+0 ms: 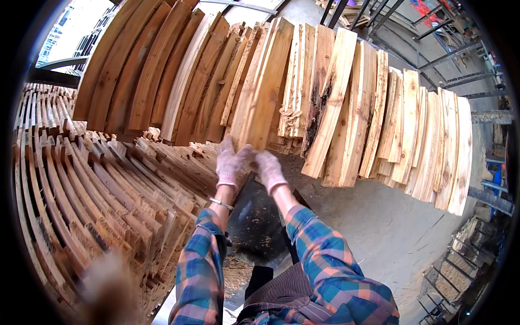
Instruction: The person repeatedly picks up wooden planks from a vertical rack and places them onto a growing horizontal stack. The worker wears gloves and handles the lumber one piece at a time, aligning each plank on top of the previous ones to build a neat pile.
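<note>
Both my hands wear pale pinkish gloves and meet at the near end of a wooden board (268,89), which is slightly blurred and tilts away from me over a row of other boards. My left hand (229,162) grips the board's near end from the left, its fingers partly hidden by blur. Close beside it, my right hand (268,169) closes on the same end from the right. Around the held board, rough planks (336,103) stand side by side in a long row, darker at the left and paler at the right. One plank has a dark, barky patch.
Large stacks of narrow wooden strips (97,200) fill the left side, close to my left forearm. A dark surface with wood chips (257,216) lies below my hands. Grey floor (357,227) shows at the right, with metal racks (455,54) beyond. Something blurred (111,287) sits near the lower left.
</note>
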Tool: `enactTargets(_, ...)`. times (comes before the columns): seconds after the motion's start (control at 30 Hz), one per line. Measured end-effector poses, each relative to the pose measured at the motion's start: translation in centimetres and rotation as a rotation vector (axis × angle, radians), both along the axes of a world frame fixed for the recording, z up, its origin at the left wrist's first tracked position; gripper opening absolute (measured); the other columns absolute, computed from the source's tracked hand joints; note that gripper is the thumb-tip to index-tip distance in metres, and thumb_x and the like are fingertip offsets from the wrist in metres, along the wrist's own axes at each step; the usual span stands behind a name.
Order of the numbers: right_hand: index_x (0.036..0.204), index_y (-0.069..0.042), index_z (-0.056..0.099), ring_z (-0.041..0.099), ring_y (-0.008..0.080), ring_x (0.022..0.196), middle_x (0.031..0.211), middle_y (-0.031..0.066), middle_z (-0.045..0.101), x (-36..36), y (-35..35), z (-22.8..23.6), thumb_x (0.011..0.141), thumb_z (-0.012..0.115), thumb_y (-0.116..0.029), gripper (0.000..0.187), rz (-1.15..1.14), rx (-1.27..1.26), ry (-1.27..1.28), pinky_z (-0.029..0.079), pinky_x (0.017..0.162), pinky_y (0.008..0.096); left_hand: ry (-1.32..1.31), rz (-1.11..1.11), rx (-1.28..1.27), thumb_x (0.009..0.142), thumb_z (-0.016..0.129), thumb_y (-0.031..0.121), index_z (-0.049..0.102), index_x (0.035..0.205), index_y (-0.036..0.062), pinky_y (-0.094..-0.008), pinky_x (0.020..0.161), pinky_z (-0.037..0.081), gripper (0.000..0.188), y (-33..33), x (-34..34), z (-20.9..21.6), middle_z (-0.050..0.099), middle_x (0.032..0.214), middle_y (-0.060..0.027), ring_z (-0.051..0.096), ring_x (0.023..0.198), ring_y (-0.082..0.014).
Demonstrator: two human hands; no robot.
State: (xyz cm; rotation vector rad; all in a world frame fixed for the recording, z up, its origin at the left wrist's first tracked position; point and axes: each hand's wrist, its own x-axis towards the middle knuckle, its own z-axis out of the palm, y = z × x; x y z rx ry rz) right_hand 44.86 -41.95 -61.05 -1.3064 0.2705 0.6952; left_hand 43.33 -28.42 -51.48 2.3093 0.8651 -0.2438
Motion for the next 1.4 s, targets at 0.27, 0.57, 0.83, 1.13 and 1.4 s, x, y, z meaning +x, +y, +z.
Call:
enactTargets(0.27,0.106,-0.007,0.063,0.064,0.0219,0.084,0.097,0.0056,0.066,2.5,-0.7,2.2,0.089,0.061,-0.021,0.022,0.058,0.070,0.037,0.053,0.074,0.0383,0.093,0.157,0.058,0.077,0.073,0.045,0.040,0.139,0.0040,-0.0448,0.095,0.046,0.081,-3.4,2.9,1.3,0.053,0.127,-0.0279,0.055,0.113,-0.0425)
enactTargets(0.57,0.102,-0.003,0.065,0.064,0.0204,0.082,0.094,0.0045,0.068,-17.6,-14.2,15.1,0.092,0.059,-0.017,0.018,0.630,0.098,0.084,0.052,0.072,0.0310,-0.229,0.255,-1.174,0.076,0.074,0.032,0.048,0.130,0.0009,-0.0346,0.096,0.044,0.068,-4.8,-9.6,9.3,0.060,0.116,-0.0087,0.055,0.106,-0.0184)
enactTargets(0.83,0.136,0.001,0.039,0.053,0.0282,0.113,0.128,0.0169,0.052,-14.6,-9.3,14.9,0.086,0.056,-0.063,0.083,0.193,0.291,0.349,0.043,0.100,0.0399,0.155,0.181,-0.565,0.067,0.073,0.055,0.048,0.122,0.0020,-0.0410,0.088,0.047,0.080,-10.0,-24.0,18.7,0.063,0.109,-0.0235,0.061,0.102,-0.0386)
enactTargets(1.13,0.135,-0.001,0.041,0.057,0.0270,0.108,0.124,0.0184,0.053,-16.7,-0.4,46.4,0.084,0.054,-0.068,0.085,0.312,0.102,-0.660,0.048,0.095,0.0413,-0.655,0.123,-0.825,0.067,0.083,0.029,0.030,0.144,0.0042,-0.0291,0.088,0.050,0.097,-4.9,-30.7,35.8,0.060,0.117,-0.0130,0.058,0.101,-0.0183)
enactTargets(1.4,0.149,0.002,0.019,0.039,0.0264,0.134,0.148,0.0217,0.034,-31.5,14.0,73.7,0.061,0.069,-0.076,0.128,0.908,0.278,-1.531,0.036,0.108,0.0344,-1.541,0.415,-0.467,0.076,0.080,0.026,0.039,0.137,0.0019,-0.0310,0.088,0.052,0.078,0.1,-42.5,52.7,0.061,0.116,-0.0130,0.060,0.104,-0.0201)
